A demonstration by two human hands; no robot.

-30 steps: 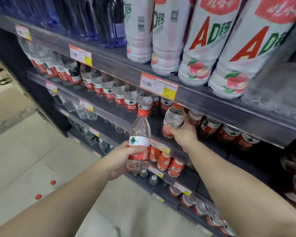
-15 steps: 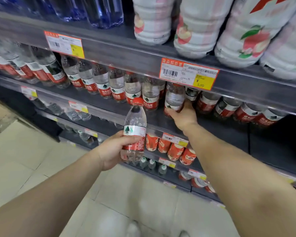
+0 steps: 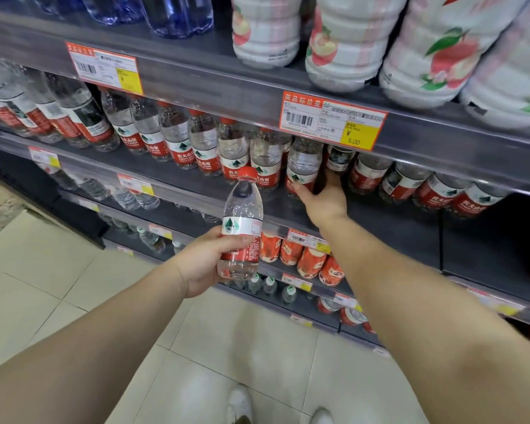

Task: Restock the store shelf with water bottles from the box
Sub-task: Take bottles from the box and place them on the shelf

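The left hand (image 3: 204, 264) has its grip closed around the lower half of a red-capped water bottle (image 3: 241, 231), held upright in front of the shelf (image 3: 178, 175), below the row of water bottles (image 3: 202, 148) standing there. The right hand (image 3: 325, 200) reaches onto that shelf, its thumb against the base of another water bottle on the shelf (image 3: 303, 166) and its fingers behind it; the grip looks partly wrapped around it. A price tag (image 3: 332, 123) hangs on the ledge above, under large peach-printed drink bottles (image 3: 346, 47). Red cans (image 3: 306, 258) sit one shelf lower.
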